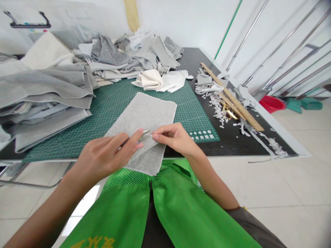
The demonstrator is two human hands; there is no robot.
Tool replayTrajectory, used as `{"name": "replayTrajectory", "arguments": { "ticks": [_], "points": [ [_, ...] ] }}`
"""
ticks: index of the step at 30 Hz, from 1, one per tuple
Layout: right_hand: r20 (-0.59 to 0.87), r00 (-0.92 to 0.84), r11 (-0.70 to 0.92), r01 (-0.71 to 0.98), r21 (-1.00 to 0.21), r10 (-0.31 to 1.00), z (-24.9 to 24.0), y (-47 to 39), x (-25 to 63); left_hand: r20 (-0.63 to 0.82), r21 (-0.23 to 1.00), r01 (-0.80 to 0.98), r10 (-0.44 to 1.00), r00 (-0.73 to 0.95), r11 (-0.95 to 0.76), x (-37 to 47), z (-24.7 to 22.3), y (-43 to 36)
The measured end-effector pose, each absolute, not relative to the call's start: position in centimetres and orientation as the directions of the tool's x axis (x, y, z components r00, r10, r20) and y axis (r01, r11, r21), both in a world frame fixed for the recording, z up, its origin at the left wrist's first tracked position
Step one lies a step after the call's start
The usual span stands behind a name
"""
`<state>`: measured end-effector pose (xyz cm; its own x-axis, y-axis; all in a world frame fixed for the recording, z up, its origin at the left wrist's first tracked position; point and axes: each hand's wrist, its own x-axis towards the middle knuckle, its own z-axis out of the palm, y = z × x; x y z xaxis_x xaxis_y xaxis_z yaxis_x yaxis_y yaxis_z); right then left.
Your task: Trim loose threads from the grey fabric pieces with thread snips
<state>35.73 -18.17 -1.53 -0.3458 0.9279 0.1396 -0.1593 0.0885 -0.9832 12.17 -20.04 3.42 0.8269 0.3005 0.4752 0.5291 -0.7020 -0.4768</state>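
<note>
Grey cloth (152, 112) overhangs table edge (219, 154) | left fingers (133, 138) grip metal tool (146, 131) | right fingers (165, 129) pinch cloth

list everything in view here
held cloth: one, grey, centre
metal tool: one, silver, centre
table: one, black, middle
cutting mat: one, green, on table
fabric pieces: many, grey to cream, back, left
wooden strips: apparently two, tan, table's right
scissors: apparently one, gold, beside strips
scraps: many, whitish, table's right
glove: one, yellow, top centre
fitting: one, black, top left
poles: several, silver, top right
basin: one, red, right
floor items: two, teal, right
metal frame: one, silver, lower left
vest: one, green, bottom
left grip: one, bare, on tool
right grip: one, bare, on cloth
</note>
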Motion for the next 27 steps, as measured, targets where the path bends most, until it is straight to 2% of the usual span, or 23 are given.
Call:
{"name": "replayTrajectory", "arguments": {
  "ticks": [16,20,23,27],
  "points": [
    [0.155,-0.370,0.114,-0.131,-0.985,0.916,-1.6,-18.2,35.6,0.457,-0.475,0.526,0.314,0.832,-0.705,12.4,3.0,-19.9],
    [0.157,-0.312,0.105,-0.177,-0.979,0.937,-1.5,-18.1,35.7,0.503,-0.413,0.554,0.327,0.800,-0.722,11.9,3.1,-19.9],
    [0.171,-0.342,0.111,-0.187,-0.976,0.924,-1.4,-18.1,35.7,0.584,-0.354,0.616,0.348,0.734,-0.704,11.5,3.7,-20.2],
    [0.160,-0.361,0.109,-0.158,-0.981,0.919,-1.2,-18.2,35.7,0.567,-0.304,0.656,0.422,0.707,-0.691,11.2,4.6,-20.7]
  ]
}}
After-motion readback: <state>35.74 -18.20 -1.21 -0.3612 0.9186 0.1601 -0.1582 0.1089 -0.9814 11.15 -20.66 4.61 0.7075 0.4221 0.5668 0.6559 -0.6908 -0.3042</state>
